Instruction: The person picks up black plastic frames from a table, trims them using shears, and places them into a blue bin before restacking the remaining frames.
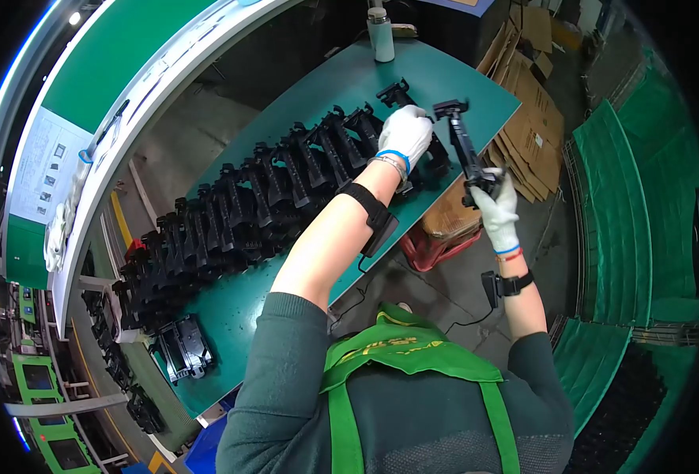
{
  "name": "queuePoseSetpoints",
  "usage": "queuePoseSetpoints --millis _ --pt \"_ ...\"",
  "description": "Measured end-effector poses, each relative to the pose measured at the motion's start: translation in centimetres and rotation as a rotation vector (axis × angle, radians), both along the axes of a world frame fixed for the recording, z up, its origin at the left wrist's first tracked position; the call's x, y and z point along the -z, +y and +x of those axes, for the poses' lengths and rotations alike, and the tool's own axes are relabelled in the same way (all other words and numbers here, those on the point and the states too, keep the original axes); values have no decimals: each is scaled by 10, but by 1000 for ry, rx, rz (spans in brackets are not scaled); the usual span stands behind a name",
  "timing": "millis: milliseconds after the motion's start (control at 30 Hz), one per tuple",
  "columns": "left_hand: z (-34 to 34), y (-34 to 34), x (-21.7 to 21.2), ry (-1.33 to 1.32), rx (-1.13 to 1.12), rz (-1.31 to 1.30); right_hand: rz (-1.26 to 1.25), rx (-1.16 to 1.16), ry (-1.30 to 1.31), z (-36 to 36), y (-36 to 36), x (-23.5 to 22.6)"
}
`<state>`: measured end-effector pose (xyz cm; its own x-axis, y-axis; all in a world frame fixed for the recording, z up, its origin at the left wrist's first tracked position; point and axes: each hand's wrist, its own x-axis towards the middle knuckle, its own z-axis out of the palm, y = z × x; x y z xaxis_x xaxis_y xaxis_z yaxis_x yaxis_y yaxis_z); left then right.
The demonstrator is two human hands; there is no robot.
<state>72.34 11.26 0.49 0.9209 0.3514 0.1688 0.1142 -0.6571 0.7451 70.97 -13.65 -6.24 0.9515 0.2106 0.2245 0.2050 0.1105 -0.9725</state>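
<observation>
My right hand, in a white glove, is closed around the lower end of a long black plastic part. That part stands nearly upright in the view, past the table's right edge, with a wider crosspiece at its top. My left hand, also gloved in white, is closed over another black plastic part at the far end of the row; its fingertips are partly hidden. To its left, a long row of similar black plastic parts leans closely together along the green table.
A bottle stands at the table's far end. One black part lies apart at the near left corner. Flattened cardboard leans beyond the right edge, above a red stool. Green-covered racks stand at right; a conveyor line runs at left.
</observation>
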Motion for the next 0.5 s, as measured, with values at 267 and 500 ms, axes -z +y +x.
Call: queuePoseSetpoints --millis 267,500 --pt "-70 -24 -60 33 146 667 -203 -229 -188 27 26 -10" --pt "-194 -22 -71 -311 164 579 -400 -413 -154 24 67 -17"
